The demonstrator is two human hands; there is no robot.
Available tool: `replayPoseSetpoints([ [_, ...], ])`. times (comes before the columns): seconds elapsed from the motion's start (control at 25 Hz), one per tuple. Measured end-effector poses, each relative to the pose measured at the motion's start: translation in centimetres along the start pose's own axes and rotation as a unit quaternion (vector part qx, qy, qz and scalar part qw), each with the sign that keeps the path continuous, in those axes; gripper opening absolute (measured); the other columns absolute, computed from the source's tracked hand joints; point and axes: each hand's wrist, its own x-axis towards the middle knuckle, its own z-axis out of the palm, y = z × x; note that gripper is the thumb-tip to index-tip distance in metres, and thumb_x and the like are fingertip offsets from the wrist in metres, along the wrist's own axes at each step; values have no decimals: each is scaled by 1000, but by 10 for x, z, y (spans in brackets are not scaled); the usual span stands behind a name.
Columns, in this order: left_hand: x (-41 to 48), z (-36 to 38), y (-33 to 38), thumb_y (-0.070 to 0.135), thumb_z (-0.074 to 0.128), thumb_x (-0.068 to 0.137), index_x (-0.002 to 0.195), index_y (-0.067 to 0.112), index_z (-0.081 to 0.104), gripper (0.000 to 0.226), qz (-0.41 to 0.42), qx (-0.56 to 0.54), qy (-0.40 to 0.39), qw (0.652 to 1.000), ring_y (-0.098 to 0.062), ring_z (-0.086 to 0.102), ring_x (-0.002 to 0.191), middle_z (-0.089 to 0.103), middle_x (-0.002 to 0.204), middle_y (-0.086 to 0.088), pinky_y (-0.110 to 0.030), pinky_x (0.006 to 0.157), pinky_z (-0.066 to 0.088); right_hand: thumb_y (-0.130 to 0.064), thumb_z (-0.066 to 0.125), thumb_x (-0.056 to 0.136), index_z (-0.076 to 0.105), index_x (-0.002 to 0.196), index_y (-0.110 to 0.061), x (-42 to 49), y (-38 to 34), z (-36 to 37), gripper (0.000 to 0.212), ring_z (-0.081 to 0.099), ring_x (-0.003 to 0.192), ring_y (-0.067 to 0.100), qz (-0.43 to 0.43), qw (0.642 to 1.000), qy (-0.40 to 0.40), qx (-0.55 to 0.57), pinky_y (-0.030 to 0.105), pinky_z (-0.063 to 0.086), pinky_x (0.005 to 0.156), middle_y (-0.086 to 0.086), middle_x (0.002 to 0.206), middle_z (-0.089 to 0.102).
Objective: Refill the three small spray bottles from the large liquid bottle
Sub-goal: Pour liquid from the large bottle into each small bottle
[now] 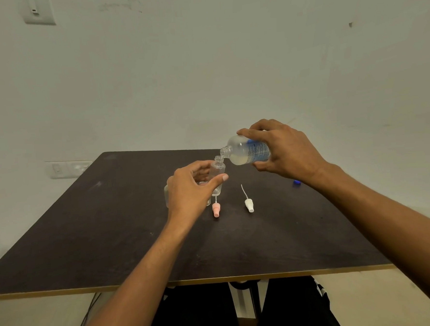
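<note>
In the left hand (193, 189), fingers and thumb curled round it, a small clear spray bottle (219, 171), upright and uncapped, threaded neck poking out above the fingertips. Clamped in the right hand (283, 151), thumb underneath and fingers over the top, the large liquid bottle (246, 151) with a blue label, tipped almost flat. Open mouth of that bottle right at the small bottle's neck; touching or just above, cannot tell. Pale liquid pooled along its lower side.

Behind the left palm, mostly hidden, more clear glass (166, 196); one bottle or two, impossible to say. Just below the left thumb, a pink spray cap (215, 210) lying flat on the dark table (100, 233), dip tube pointing up toward the held bottle. Between the two hands and a little nearer the body, a white spray cap (249, 205), also lying down, thin tube angled away. Beside the right wrist, partly covered by it, a small blue cap (296, 182).
</note>
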Motion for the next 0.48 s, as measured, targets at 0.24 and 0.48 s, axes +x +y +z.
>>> replayPoseSetpoints([
  [0.24, -1, 1, 2, 38, 93, 75, 107, 29, 81, 36, 0, 6, 2, 1000, 9, 72, 90, 79, 93, 19, -19, 87, 60, -34, 85, 84, 51, 153, -36, 0, 0, -2, 77, 54, 124, 19, -1, 1000, 0, -2, 38, 57, 81, -3, 138, 59],
  [0.48, 0, 0, 3, 40, 92, 75, 109, 29, 80, 38, 3, 14, 0, 1000, 9, 72, 91, 79, 95, 18, -20, 88, 60, -33, 85, 84, 51, 153, -35, 1, 0, -3, 77, 54, 125, 20, -1, 1000, 1, -2, 36, 54, 79, -3, 138, 59],
])
